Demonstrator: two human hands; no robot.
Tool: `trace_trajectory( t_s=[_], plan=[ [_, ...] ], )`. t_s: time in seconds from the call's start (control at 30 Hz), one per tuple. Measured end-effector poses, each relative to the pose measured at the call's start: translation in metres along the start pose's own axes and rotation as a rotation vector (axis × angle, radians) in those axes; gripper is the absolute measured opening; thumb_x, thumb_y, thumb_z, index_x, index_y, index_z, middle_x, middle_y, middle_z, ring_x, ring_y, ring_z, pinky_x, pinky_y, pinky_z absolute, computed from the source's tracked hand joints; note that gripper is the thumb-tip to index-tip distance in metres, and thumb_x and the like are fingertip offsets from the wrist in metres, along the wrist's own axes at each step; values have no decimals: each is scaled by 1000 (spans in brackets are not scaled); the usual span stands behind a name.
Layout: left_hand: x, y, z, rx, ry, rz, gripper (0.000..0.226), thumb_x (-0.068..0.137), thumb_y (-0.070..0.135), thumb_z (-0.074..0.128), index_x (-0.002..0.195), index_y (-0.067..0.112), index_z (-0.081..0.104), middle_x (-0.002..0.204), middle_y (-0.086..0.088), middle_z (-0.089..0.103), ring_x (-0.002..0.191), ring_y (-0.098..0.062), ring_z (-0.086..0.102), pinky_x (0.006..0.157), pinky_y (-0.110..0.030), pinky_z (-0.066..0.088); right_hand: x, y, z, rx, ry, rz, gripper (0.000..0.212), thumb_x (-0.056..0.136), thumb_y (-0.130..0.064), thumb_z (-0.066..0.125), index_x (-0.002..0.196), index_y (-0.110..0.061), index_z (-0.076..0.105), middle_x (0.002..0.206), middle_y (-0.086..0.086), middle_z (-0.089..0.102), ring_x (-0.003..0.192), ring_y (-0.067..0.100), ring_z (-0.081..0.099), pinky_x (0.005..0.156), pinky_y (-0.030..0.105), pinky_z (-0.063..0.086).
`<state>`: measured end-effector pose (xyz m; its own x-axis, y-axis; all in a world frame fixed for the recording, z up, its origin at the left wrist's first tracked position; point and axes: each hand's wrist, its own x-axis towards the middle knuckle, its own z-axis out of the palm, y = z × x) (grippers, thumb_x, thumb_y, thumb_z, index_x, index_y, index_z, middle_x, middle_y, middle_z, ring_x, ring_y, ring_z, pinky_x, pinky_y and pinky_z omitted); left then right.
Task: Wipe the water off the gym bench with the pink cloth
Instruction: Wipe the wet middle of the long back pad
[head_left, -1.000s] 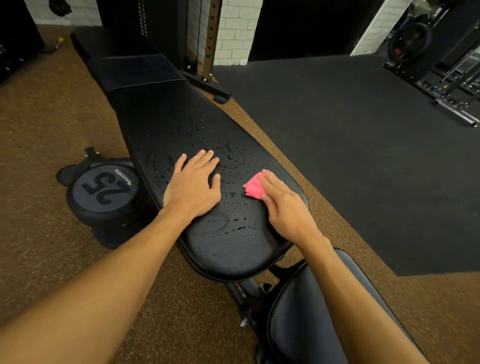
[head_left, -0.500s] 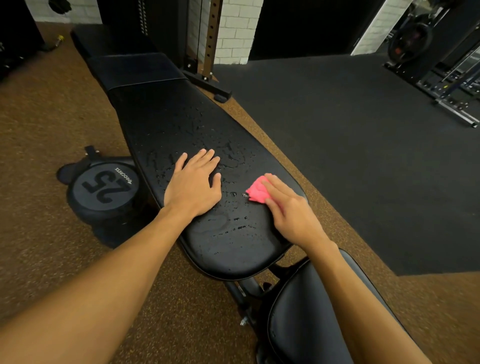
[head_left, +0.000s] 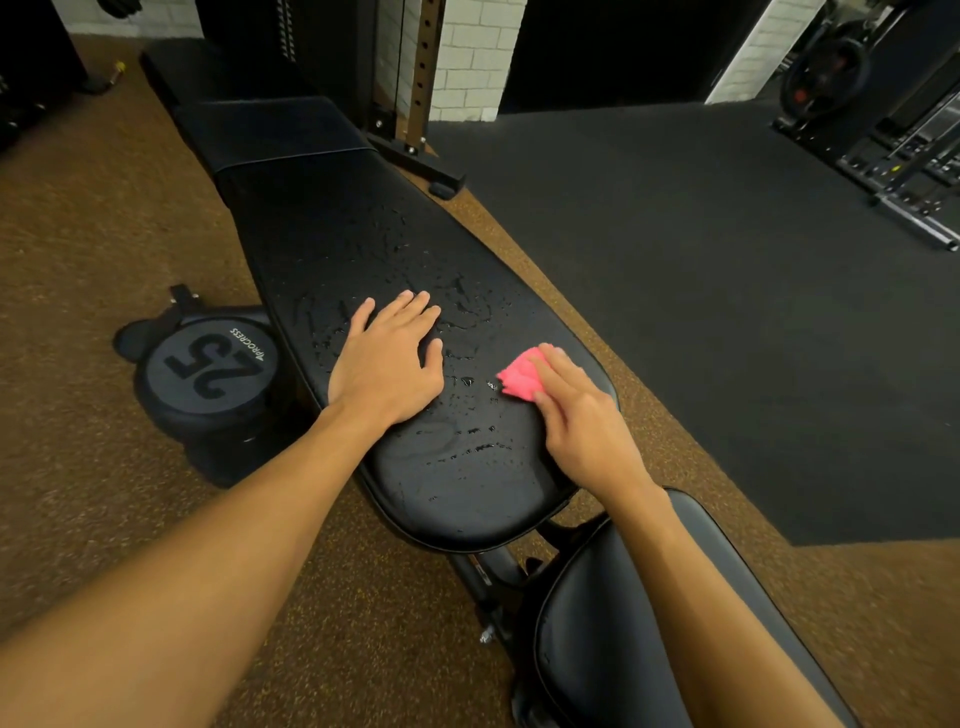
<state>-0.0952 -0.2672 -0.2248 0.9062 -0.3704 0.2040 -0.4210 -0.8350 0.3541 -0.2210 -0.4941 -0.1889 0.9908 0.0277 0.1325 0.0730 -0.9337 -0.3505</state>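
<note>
While droplets (head_left: 470, 447) cover most of the gym bench (head_left: 322, 218), my right grip (head_left: 582, 426), fingers extended, presses the pink cloth (head_left: 518, 378) near its right edge; my left grip (head_left: 387, 364) rests flat, empty; wiping barely begun

1. Black counter (head_left: 363, 244), dotted with clear droplets.
2. Bright pink cloth (head_left: 516, 378).
3. Brown speckled floor (head_left: 104, 234); dark grey mat (head_left: 727, 312) at right.
4. Left dumbbell (head_left: 208, 369): grey face, black "25".
5. Far wall (head_left: 467, 57): white brick.
</note>
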Motion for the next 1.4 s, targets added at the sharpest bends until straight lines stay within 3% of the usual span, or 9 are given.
trace_trajectory(
  t_s=[0.17, 0.43, 0.6, 0.73, 0.83, 0.93, 1.13, 1.3, 1.4],
  plan=[
    [1, 0, -3, -9, 4, -5, 57, 107, 43, 37, 160, 24, 43, 170, 7, 32, 159, -8, 20, 132, -45, 7, 36, -10, 5, -22, 45, 237, 45, 116, -26, 36, 157, -9, 43, 170, 11, 33, 161, 31, 23, 130, 46, 23],
    [-3, 3, -3, -13, 1, -9, 56, 107, 41, 40, 160, 23, 44, 170, 6, 32, 159, -9, 20, 132, -44, 7, 3, -16, 4, 17, -69, -7, 49, 115, -29, 42, 163, -20, 40, 172, -3, 32, 161, 14, 22, 130, 25, 14],
    [0, 4, -6, -16, -13, -15, 56, 108, 42, 39, 160, 24, 42, 171, 6, 31, 160, -9, 19, 132, -45, 6, 31, -13, 0, -12, -1, 198, 46, 116, -27, 37, 159, -10, 41, 171, 9, 30, 162, 28, 19, 131, 42, 19],
    [0, 4, -7, -8, -13, -14, 56, 107, 42, 39, 161, 24, 41, 171, 7, 30, 160, -8, 18, 132, -44, 5, 40, -33, 9, -25, -53, 97, 48, 116, -26, 34, 162, -11, 38, 170, 11, 30, 159, 34, 24, 129, 45, 23],
    [-2, 4, -5, -11, -13, -12, 56, 107, 41, 39, 161, 23, 42, 171, 6, 30, 160, -8, 18, 132, -44, 6, 13, -29, 9, -14, -86, -57, 47, 115, -24, 39, 161, -14, 41, 170, 4, 34, 161, 21, 22, 132, 37, 15],
    [-2, 4, -6, -13, -14, -13, 57, 107, 42, 38, 161, 23, 42, 171, 6, 30, 160, -9, 19, 132, -44, 6, -2, -12, -1, 7, -72, -6, 48, 115, -26, 42, 163, -19, 41, 172, -2, 33, 162, 14, 21, 133, 34, 15],
    [1, 2, -9, -6, -17, -18, 56, 107, 42, 38, 160, 24, 42, 171, 7, 31, 160, -9, 19, 132, -45, 7, 33, -21, -2, -7, -36, 178, 49, 116, -26, 35, 163, -11, 36, 174, 9, 25, 163, 28, 15, 131, 46, 18],
    [-1, 4, -9, -4, -19, -26, 56, 107, 40, 40, 160, 23, 43, 170, 6, 32, 159, -9, 20, 132, -45, 7, 8, -37, 6, 43, -100, 13, 50, 115, -25, 39, 164, -12, 36, 173, 5, 27, 163, 21, 14, 132, 29, 7],
    [0, 5, -10, -3, -18, -28, 56, 107, 40, 40, 160, 23, 43, 170, 5, 32, 159, -10, 20, 132, -45, 7, -7, -30, -5, 192, -129, 80, 53, 115, -32, 42, 166, -20, 33, 174, -5, 24, 162, 9, 14, 133, 29, 9]
  ],
)
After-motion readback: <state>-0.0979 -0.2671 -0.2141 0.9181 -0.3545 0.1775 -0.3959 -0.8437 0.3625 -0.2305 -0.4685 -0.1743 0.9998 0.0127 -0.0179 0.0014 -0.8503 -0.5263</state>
